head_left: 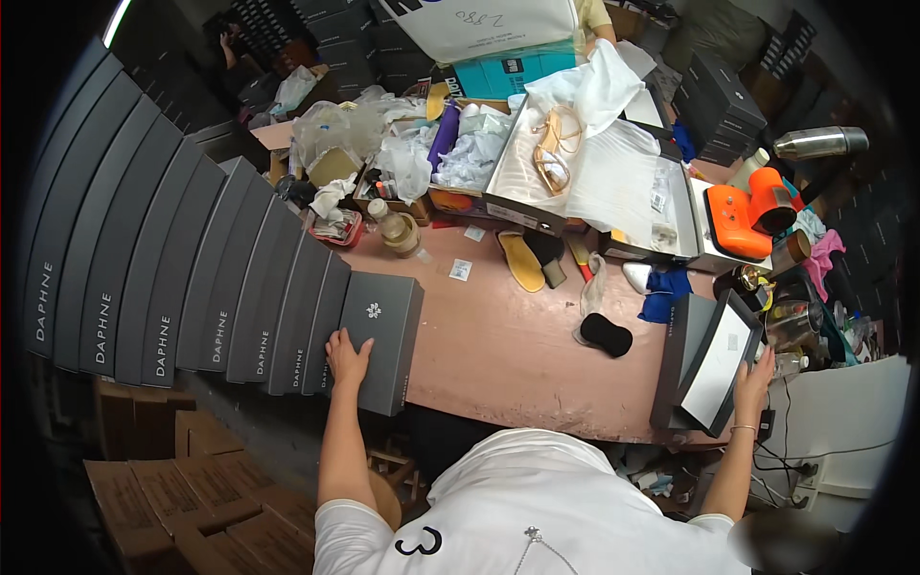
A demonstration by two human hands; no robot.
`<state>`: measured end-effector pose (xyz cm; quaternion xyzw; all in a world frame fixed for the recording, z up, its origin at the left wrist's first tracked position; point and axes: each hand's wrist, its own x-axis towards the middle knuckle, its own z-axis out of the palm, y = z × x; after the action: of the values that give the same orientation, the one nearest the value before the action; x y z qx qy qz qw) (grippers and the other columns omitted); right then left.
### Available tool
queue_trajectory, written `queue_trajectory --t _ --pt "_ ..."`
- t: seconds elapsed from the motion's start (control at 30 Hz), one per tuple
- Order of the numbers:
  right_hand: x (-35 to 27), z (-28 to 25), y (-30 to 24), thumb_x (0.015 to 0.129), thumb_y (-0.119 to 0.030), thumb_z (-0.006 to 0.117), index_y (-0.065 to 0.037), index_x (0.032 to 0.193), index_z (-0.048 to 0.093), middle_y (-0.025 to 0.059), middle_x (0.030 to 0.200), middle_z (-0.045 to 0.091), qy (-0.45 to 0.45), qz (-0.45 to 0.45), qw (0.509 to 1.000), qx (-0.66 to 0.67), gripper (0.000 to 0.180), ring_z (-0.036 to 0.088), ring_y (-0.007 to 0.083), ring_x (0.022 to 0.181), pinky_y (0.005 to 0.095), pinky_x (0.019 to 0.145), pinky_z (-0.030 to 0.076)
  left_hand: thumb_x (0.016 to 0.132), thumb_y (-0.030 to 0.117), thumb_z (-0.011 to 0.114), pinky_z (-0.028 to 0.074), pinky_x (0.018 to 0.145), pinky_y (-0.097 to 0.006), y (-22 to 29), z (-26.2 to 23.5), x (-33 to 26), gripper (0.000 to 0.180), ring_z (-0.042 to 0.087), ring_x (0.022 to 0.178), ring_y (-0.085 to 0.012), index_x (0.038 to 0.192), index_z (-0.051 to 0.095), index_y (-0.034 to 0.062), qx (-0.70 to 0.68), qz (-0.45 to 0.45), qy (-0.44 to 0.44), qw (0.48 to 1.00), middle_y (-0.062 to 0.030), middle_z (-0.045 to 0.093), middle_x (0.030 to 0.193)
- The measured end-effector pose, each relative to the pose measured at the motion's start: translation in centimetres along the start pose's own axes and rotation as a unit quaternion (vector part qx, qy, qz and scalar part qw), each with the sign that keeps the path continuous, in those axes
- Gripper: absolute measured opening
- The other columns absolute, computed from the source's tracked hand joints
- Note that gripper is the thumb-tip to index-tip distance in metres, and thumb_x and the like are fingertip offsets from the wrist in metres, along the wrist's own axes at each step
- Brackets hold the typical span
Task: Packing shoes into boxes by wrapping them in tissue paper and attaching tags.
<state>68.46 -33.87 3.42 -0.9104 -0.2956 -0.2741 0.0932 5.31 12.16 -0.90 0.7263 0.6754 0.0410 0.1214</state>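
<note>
My left hand point(349, 358) lies with fingers spread on the closed grey shoe box point(388, 321) at the end of a long row of similar boxes on the left. At the table's right end, my right hand point(754, 385) grips the outer edge of a grey box lid point(721, 369). The lid is tilted, with its white inside and a small label facing up. It leans over another grey shoe box point(673, 364), whose contents I cannot see.
Stacked grey shoe boxes point(172, 259) line the left side. Farther back, an open box point(522, 213) holds a strappy sandal point(553, 153) and tissue paper. A black pad point(606, 335), a yellow insole point(520, 262) and a bottle point(393, 225) lie or stand on the pink table point(498, 355).
</note>
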Motion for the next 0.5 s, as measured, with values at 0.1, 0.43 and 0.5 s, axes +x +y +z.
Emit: queue_trajectory --t 0.1,0.43,0.5 --pt "4.1 -4.7 -15.5 0.087 -0.004 0.059 0.003 0.129 0.049 0.0192 0.121 0.057 -0.169 -0.020 0.919 0.356 0.044 0.058 0.0280 0.109 0.0370 0.096 0.043 0.074 0.045 0.076 0.037 0.102 -0.049 0.6 -0.3 0.1 0.084 0.042 0.122 -0.0378 0.134 0.043 -0.0029 0.012 -0.065 -0.004 0.998 -0.0209 0.046 0.131" --pt "-14.6 0.5 -39.5 0.090 -0.032 0.064 0.004 0.142 0.032 0.0258 0.131 0.047 -0.644 -0.069 0.534 0.542 0.070 0.060 0.0271 0.104 0.0339 0.085 0.051 0.064 0.053 0.079 0.042 0.101 -0.041 1.9 3.7 -1.5 0.098 0.048 0.123 -0.0397 0.136 0.043 -0.0029 -0.200 -0.078 -0.067 0.974 -0.0294 0.049 0.131" --pt "-15.2 -0.5 -39.3 0.089 -0.034 0.066 0.008 0.138 0.036 0.0250 0.121 0.054 -0.702 0.023 0.500 0.506 0.072 0.060 0.0270 0.099 0.0342 0.084 0.050 0.066 0.057 0.076 0.042 0.100 -0.041 2.7 6.8 -3.2 0.099 0.053 0.118 -0.0372 0.136 0.042 -0.0043 -0.280 -0.087 -0.082 0.952 -0.0284 0.053 0.127"
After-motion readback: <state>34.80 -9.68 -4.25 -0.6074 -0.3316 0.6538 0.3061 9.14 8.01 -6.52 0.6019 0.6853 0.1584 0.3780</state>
